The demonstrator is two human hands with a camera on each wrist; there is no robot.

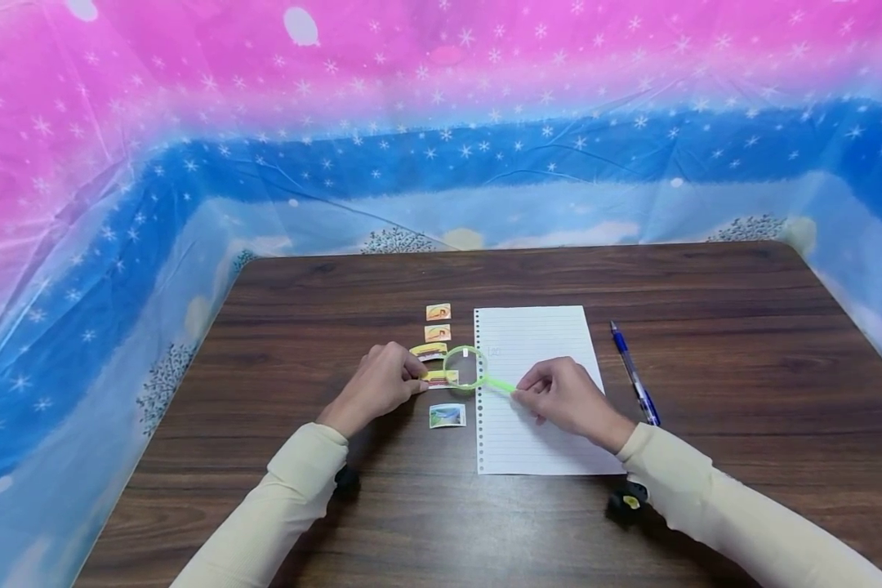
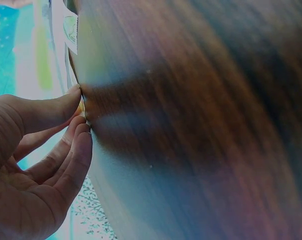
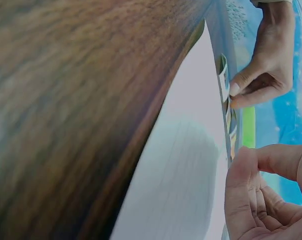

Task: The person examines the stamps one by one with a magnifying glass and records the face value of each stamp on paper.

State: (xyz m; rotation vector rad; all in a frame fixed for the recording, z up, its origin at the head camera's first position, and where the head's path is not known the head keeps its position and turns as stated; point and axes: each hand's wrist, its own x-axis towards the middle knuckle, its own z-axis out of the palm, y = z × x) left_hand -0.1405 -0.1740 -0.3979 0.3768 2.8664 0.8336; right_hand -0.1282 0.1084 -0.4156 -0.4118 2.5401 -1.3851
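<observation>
Head view. The left hand [image 1: 385, 380] has its thumb and fingers drawn together at the left edge of the red-and-yellow stamp [image 1: 438, 378], which lies on the table [image 1: 323, 310] beside the lined sheet [image 1: 532, 351]. The right hand [image 1: 567, 398] pinches the handle end of the green magnifying glass [image 1: 494, 382]; its lens covers the stamp's right end and overlaps the sheet's punched edge. In the same column, the curved yellow stamp [image 1: 430, 352] and two orange stamps [image 1: 438, 313] lie farther from the person, the landscape stamp [image 1: 447, 416] nearer. The pen [image 1: 635, 371] lies right of the sheet, which bears faint writing near its top left.

Step in hand, as judged: examination of the red-and-yellow stamp under magnification. The next move calls for centring the lens over the printed face while the left fingertips steady the edge.

Left wrist view. The thumb and fingertips form a narrow gap at table level, with a sliver of yellow between them. The grip pressure cannot be told.

Right wrist view. The right thumb and forefinger meet at the green handle; the lens itself cannot be made out. Beyond, stamps show with raised edges.
</observation>
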